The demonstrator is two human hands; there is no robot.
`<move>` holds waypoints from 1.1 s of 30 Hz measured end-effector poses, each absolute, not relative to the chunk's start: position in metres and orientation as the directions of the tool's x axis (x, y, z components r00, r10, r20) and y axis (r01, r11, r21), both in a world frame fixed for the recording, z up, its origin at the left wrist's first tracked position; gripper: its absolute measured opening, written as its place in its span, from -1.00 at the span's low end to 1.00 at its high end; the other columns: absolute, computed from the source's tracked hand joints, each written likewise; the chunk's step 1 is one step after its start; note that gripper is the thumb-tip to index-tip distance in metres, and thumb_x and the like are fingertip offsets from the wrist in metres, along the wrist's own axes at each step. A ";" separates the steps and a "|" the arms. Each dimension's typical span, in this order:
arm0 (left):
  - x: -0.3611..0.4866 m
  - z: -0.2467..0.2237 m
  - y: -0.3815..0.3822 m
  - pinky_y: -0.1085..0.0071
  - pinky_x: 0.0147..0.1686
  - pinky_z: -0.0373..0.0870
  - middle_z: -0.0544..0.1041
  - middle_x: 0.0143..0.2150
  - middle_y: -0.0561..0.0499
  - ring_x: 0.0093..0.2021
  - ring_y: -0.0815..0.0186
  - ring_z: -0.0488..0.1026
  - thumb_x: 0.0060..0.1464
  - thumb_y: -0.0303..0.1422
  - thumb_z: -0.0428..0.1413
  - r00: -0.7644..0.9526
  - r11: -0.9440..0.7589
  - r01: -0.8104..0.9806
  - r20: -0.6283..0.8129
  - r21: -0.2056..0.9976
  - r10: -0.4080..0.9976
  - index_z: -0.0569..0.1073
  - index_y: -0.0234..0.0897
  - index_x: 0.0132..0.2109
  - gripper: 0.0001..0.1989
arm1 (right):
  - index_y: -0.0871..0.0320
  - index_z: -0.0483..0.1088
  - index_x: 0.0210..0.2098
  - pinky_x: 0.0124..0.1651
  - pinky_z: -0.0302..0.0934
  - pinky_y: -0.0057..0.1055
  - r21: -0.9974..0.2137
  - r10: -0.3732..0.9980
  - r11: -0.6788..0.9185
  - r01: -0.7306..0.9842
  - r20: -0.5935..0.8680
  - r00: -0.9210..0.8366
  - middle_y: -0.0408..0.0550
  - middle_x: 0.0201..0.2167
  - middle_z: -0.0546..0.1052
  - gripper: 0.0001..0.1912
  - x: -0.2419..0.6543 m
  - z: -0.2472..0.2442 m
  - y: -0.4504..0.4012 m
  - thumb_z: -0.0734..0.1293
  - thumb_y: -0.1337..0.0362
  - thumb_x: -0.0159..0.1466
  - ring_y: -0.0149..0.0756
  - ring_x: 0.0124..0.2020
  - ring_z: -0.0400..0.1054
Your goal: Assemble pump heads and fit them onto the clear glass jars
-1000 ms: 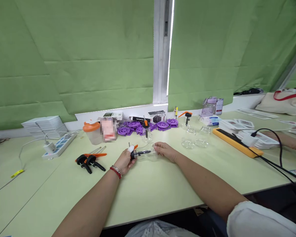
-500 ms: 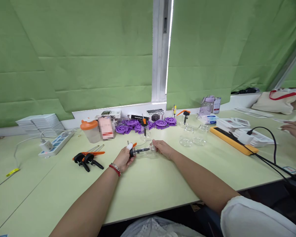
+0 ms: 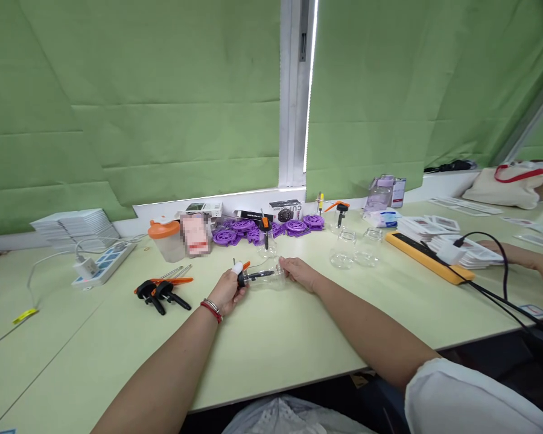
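Observation:
My left hand (image 3: 228, 290) is closed round the black and orange pump top of a clear bottle (image 3: 271, 282), which lies roughly sideways above the table. At the bottle's other end, the fingers of my right hand (image 3: 295, 271) are closed on the clear wall. A black tube (image 3: 259, 275) shows inside the bottle. Two loose black and orange pump tops (image 3: 156, 292) lie left of my left hand. Just behind my hands stands another clear bottle with a black and orange top (image 3: 265, 232).
Two open clear bottles (image 3: 342, 256) stand to the right, near a yellow power strip (image 3: 428, 258). Purple plastic parts (image 3: 242, 229) line the back beside an orange-lidded cup (image 3: 165, 238). Another person's hand (image 3: 502, 252) touches stacked white cards (image 3: 473, 250) at the right.
The other person's hand has moved left to the stack of cards. My two hands and the bottle between them have barely moved.

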State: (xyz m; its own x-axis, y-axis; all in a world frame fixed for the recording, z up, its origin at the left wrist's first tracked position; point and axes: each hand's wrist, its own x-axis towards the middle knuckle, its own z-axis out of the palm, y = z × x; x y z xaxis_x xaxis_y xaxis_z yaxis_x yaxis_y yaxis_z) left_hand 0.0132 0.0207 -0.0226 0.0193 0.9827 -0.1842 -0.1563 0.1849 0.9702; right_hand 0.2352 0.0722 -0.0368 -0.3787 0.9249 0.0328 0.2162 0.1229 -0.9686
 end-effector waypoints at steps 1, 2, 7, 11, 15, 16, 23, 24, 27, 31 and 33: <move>0.013 -0.022 0.021 0.60 -0.85 -0.15 0.34 -0.60 0.06 -0.75 0.52 0.14 0.06 -0.04 0.00 0.017 0.187 -0.159 -0.186 0.969 0.982 0.27 -0.28 -0.41 -0.63 | 0.22 0.37 -0.43 -0.45 -0.02 -0.43 -0.971 0.921 0.122 0.206 0.034 -0.387 -0.14 -0.55 0.32 -0.40 0.236 -0.036 0.072 0.17 -0.24 0.13 -0.46 -0.56 0.04; 0.013 -0.022 0.020 0.61 -0.85 -0.16 0.34 -0.59 0.06 -0.75 0.52 0.14 0.05 -0.05 0.01 0.015 0.186 -0.164 -0.186 0.969 0.982 0.27 -0.29 -0.41 -0.64 | 0.22 0.40 -0.34 -0.44 0.01 -0.43 -0.977 0.912 0.121 0.177 0.039 -0.408 -0.09 -0.47 0.37 -0.42 0.238 -0.035 0.070 0.20 -0.23 0.12 -0.45 -0.53 0.08; 0.013 -0.021 0.021 0.62 -0.85 -0.17 0.33 -0.60 0.06 -0.75 0.53 0.13 0.06 -0.04 0.00 0.022 0.173 -0.172 -0.172 0.970 0.985 0.28 -0.29 -0.40 -0.63 | -0.02 0.19 0.13 -0.40 0.10 -0.49 -0.992 0.827 0.128 -0.020 0.118 -0.549 -0.02 0.04 0.30 -0.25 0.248 -0.028 0.063 0.45 0.04 -0.01 -0.36 -0.26 0.24; 0.013 -0.024 0.022 0.62 -0.86 -0.17 0.35 -0.59 0.05 -0.75 0.53 0.13 0.06 -0.02 -0.01 0.015 0.167 -0.159 -0.167 0.973 0.986 0.26 -0.29 -0.41 -0.62 | 0.13 0.34 -0.02 -0.45 0.01 -0.48 -0.993 0.858 0.108 0.036 0.075 -0.507 -0.05 -0.27 0.42 -0.41 0.242 -0.030 0.066 0.38 -0.05 0.05 -0.40 -0.40 0.20; 0.013 -0.023 0.021 0.62 -0.86 -0.17 0.36 -0.57 0.05 -0.75 0.53 0.13 0.05 -0.02 0.00 0.009 0.172 -0.151 -0.172 0.973 0.985 0.25 -0.28 -0.40 -0.62 | 0.25 0.42 -0.35 -0.48 -0.05 -0.45 -0.976 0.922 0.108 0.187 0.028 -0.386 -0.18 -0.61 0.27 -0.39 0.234 -0.035 0.071 0.18 -0.23 0.14 -0.46 -0.58 0.02; 0.013 -0.022 0.021 0.62 -0.86 -0.17 0.36 -0.58 0.06 -0.75 0.53 0.13 0.05 -0.02 0.00 0.015 0.180 -0.151 -0.180 0.972 0.984 0.25 -0.28 -0.40 -0.62 | 0.25 0.42 -0.38 -0.48 -0.05 -0.44 -0.972 0.927 0.110 0.208 0.025 -0.374 -0.18 -0.62 0.26 -0.38 0.234 -0.035 0.071 0.16 -0.24 0.14 -0.47 -0.59 0.01; 0.014 -0.018 0.019 0.61 -0.86 -0.20 0.32 -0.61 0.09 -0.77 0.55 0.08 0.05 -0.03 0.00 0.030 0.203 -0.161 -0.201 0.966 0.979 0.26 -0.29 -0.41 -0.62 | 0.03 0.25 0.09 -0.44 0.06 -0.48 -0.993 0.831 0.119 -0.009 0.105 -0.546 -0.03 -0.10 0.37 -0.30 0.248 -0.031 0.068 0.45 0.02 -0.01 -0.40 -0.35 0.24; 0.014 -0.019 0.020 0.61 -0.86 -0.19 0.33 -0.61 0.09 -0.77 0.54 0.10 0.05 -0.02 0.00 0.024 0.198 -0.157 -0.196 0.968 0.980 0.26 -0.29 -0.41 -0.62 | 0.04 0.26 0.07 -0.46 0.05 -0.49 -0.993 0.830 0.113 -0.012 0.101 -0.549 -0.03 -0.11 0.38 -0.29 0.248 -0.031 0.068 0.47 0.04 -0.03 -0.40 -0.35 0.24; 0.013 -0.023 0.021 0.62 -0.86 -0.18 0.35 -0.59 0.07 -0.76 0.54 0.11 0.04 -0.01 0.01 0.010 0.178 -0.139 -0.178 0.974 0.984 0.25 -0.29 -0.41 -0.61 | 0.18 0.41 -0.16 -0.50 -0.02 -0.48 -0.992 0.873 0.107 0.060 0.065 -0.484 -0.09 -0.45 0.41 -0.48 0.241 -0.032 0.069 0.36 -0.09 0.07 -0.44 -0.51 0.17; 0.012 -0.024 0.022 0.61 -0.86 -0.17 0.35 -0.58 0.07 -0.76 0.55 0.10 0.04 0.02 -0.01 0.026 0.182 -0.141 -0.180 0.973 0.983 0.26 -0.29 -0.41 -0.58 | 0.25 0.41 -0.48 -0.53 -0.07 -0.45 -0.981 0.917 0.101 0.165 0.027 -0.399 -0.12 -0.65 0.32 -0.37 0.233 -0.034 0.071 0.14 -0.23 0.17 -0.47 -0.62 0.06; 0.012 -0.023 0.022 0.62 -0.86 -0.18 0.34 -0.58 0.07 -0.76 0.55 0.09 0.04 0.02 0.00 0.033 0.185 -0.153 -0.182 0.971 0.983 0.26 -0.29 -0.40 -0.58 | 0.24 0.42 -0.40 -0.52 -0.02 -0.45 -0.985 0.909 0.098 0.139 0.032 -0.415 -0.09 -0.58 0.37 -0.42 0.235 -0.034 0.071 0.19 -0.21 0.16 -0.46 -0.59 0.10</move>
